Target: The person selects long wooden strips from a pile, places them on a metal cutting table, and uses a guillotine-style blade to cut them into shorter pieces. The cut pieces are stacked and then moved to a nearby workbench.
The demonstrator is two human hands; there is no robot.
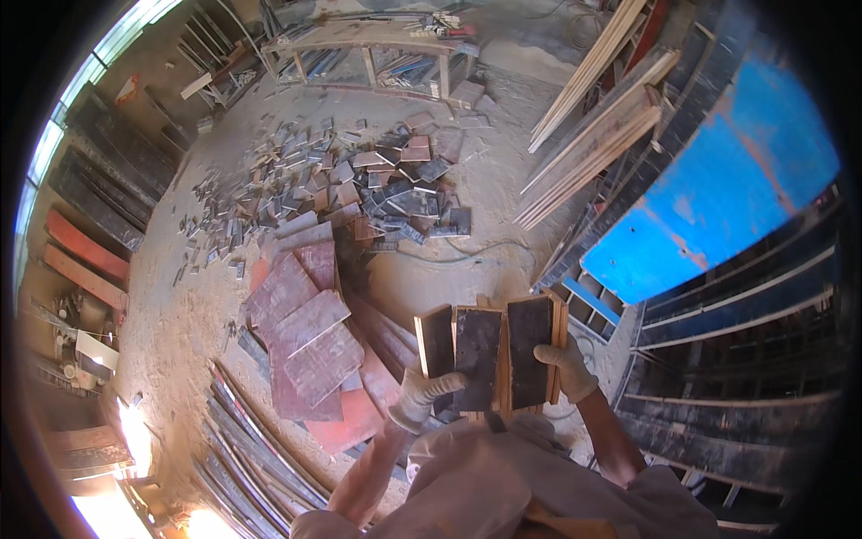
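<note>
Both my hands wear pale work gloves and grip a bundle of dark-faced plywood pieces (478, 349) close in front of my body. My left hand (422, 395) clasps the bundle's lower left side, its thumb lying across a black face. On the right edge, my right hand (566, 366) presses its thumb over the front, the other fingers hidden behind. The pieces stand side by side with light wood edges showing between them. How many layers lie behind the front ones I cannot tell.
Scattered plywood offcuts (359, 184) cover the dusty floor ahead. Reddish-brown panels (310, 341) lie stacked left of me, beside long dark strips (256, 449). A large blue board (718, 189) leans at right near stacked planks (597, 148). A wooden bench (368, 36) stands at the back.
</note>
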